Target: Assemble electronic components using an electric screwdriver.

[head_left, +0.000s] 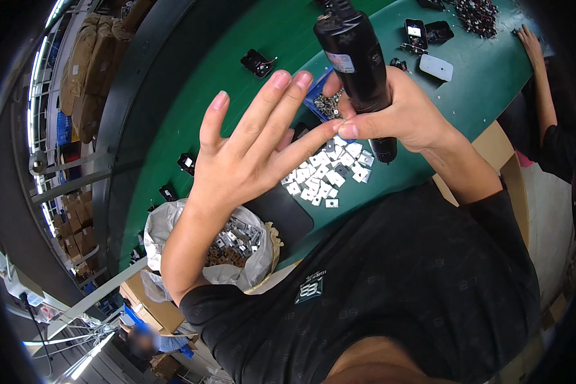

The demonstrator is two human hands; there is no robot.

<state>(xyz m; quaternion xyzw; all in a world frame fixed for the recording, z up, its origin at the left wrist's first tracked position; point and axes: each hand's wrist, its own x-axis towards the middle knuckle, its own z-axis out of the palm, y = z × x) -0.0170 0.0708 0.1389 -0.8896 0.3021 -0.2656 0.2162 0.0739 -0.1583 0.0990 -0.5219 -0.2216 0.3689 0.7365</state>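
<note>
A black, cylindrical electric screwdriver point(358, 64) is gripped upright in my right hand point(416, 115), with a cord at its top and a pale label on its side. My left hand point(240, 157) is raised to the left of it, fingers stretched out and spread. Its index fingertip meets my right thumb; whether something tiny sits between them I cannot tell. Below the hands lies a pile of small white square plates with holes point(326, 173). Partly hidden behind my right fingers is a blue tray point(310, 97) of small metal screws.
A plastic-lined bag point(163, 227) of metal parts stands by my left forearm. Black open housings point(257, 63) lie along the green table. At the far right are a white cover point(436, 67), a heap of small parts point(477, 16) and another person's arm point(544, 93).
</note>
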